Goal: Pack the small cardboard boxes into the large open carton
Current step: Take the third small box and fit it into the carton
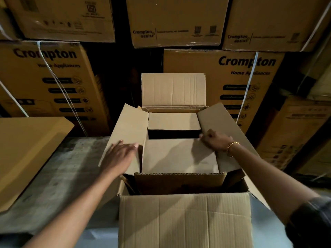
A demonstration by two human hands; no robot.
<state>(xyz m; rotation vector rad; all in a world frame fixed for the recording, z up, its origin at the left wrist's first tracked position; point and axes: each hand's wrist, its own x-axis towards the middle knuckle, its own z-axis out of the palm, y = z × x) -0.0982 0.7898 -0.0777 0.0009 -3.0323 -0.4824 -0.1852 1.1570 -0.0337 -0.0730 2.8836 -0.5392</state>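
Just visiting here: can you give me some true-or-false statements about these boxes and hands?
The large carton has its top flaps open. True.
The left hand grips a small box. False: it lies open, fingers straight, on the carton's left flap.
The right hand curls round the far right corner of the near small box. True.
Nothing else is inside the carton. False: a far small box sits beyond it.
The gold bangle is on the left wrist. False: the right.

Both forearms are bare right down to the hands. Just behind the right hand (214,141) a thin gold bangle (232,148) circles the wrist, and further back a dark sleeve (311,222) sits bunched near the elbow. Behind the left hand (120,154), the arm is bare as far as it shows.
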